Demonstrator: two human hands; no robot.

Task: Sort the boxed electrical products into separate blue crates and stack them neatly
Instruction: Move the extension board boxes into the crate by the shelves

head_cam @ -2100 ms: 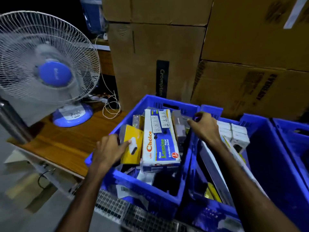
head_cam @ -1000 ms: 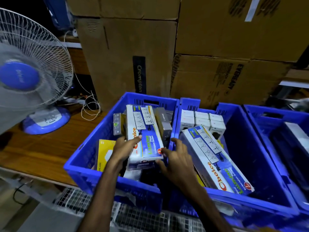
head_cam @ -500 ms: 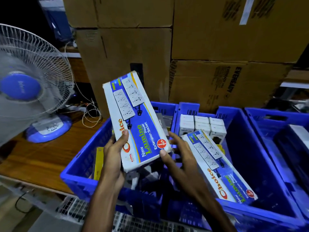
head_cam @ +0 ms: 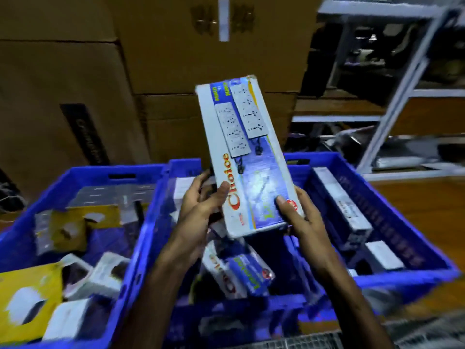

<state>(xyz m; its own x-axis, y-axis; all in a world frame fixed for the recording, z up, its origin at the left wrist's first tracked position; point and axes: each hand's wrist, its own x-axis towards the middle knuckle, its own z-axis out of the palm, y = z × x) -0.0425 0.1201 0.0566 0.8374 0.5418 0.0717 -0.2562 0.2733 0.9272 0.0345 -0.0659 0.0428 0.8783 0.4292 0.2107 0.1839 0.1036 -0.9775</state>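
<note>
Hands are doing all the carrying here: we are holding the extension-socket box point(head_cam: 247, 157) up in the air, tilted, above the middle crate point(head_cam: 176, 170). Our left hand point(head_cam: 201, 205) is curling round its lower left edge, thumb on the printed face, and our right hand point(head_cam: 298, 215) is pinching the lower right corner, thumb on top and fingers underneath.

We are gripping only the bottom end, so the long upper part is sticking out unsupported; we judge it could swing or slip if either thumb loosens. A matching box point(head_cam: 239, 268) is lying askew in the middle crate below, with smaller cartons around it, so we are risking a crooked stack if we set this one on that uneven heap. The right crate point(head_cam: 392, 217) is holding long grey boxes point(head_cam: 342, 205), and the left crate point(head_cam: 83, 172) yellow and white cartons point(head_cam: 30, 295); motion blur is making their labels unreadable, so we could be mis-sorting.
</note>
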